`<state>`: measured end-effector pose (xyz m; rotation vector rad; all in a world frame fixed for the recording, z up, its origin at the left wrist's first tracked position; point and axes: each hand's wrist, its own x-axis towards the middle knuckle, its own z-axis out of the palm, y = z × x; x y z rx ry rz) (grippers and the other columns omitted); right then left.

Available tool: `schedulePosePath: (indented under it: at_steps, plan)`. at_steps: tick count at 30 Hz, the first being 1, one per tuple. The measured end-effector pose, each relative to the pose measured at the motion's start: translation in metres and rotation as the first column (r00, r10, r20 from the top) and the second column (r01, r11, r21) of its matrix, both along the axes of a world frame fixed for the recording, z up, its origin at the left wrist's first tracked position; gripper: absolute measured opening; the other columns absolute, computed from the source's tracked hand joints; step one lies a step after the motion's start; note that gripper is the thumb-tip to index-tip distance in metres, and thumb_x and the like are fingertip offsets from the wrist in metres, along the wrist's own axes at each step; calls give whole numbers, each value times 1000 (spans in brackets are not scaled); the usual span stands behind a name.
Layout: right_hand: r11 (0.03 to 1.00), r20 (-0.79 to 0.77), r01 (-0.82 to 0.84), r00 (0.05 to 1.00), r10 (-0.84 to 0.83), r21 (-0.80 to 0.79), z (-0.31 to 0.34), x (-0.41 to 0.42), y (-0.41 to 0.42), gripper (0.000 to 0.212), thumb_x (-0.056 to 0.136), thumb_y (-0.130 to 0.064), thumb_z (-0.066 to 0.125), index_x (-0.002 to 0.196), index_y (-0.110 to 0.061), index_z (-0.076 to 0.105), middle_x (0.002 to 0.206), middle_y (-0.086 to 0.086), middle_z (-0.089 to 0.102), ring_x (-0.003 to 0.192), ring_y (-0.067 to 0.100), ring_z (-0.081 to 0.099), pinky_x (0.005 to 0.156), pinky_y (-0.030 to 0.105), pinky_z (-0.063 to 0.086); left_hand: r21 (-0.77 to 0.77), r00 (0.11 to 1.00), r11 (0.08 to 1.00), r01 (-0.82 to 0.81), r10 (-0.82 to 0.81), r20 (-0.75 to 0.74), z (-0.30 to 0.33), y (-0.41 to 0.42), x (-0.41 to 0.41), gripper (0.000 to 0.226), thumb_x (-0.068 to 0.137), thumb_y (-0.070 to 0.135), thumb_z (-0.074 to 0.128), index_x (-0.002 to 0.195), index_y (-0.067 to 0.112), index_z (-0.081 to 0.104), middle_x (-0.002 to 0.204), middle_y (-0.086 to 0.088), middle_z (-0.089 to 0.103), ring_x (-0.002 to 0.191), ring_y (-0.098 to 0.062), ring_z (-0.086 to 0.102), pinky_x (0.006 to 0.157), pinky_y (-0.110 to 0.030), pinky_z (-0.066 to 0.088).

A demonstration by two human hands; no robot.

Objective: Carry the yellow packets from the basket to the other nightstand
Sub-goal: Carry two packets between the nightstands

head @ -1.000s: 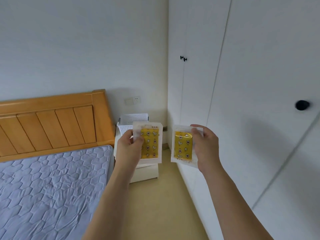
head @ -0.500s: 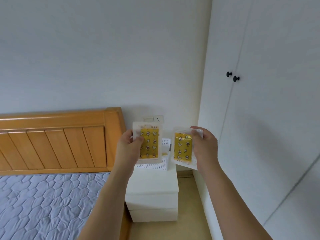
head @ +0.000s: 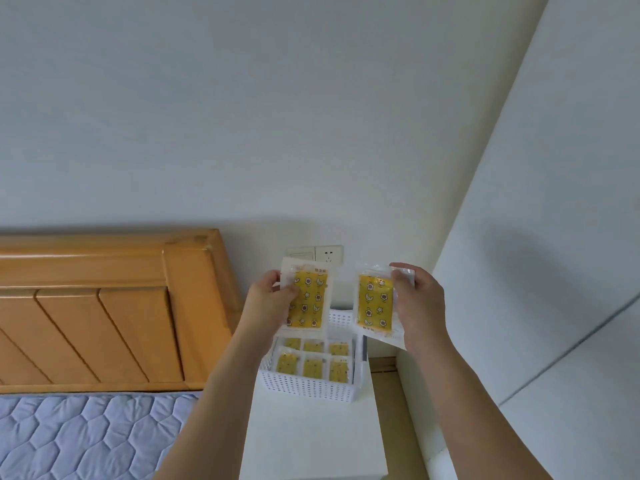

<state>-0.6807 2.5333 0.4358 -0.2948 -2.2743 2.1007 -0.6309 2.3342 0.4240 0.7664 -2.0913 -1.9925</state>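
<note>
White bedroom wall behind, and above the basket (head: pixel 308 388) on the counter (head: pixel 311 441) the left hand (head: pixel 268 299) and right hand (head: pixel 417 299) each pinch a yellow packet (head: pixel 307 299), so keep both flat and turn away for the other nightstand.

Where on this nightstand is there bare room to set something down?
The nightstand top is bare in front of the basket, out to its near edge. The back is crowded: the basket spans nearly the full width and holds rows of packets.
</note>
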Motion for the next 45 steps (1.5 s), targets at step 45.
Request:
schedulePosePath:
  at_steps: [45]
  plan:
    - [942,722,-324,671,165,85,-416,-181,-153,34,96,-2,35,121,-11,56,103,9,63,72,17,56,58,27,43,-551,753,772,317,148,641,-405,-72,-186,64,95,3,38,148,21,8,96,-14,63,80,-25,66,60,-35,55]
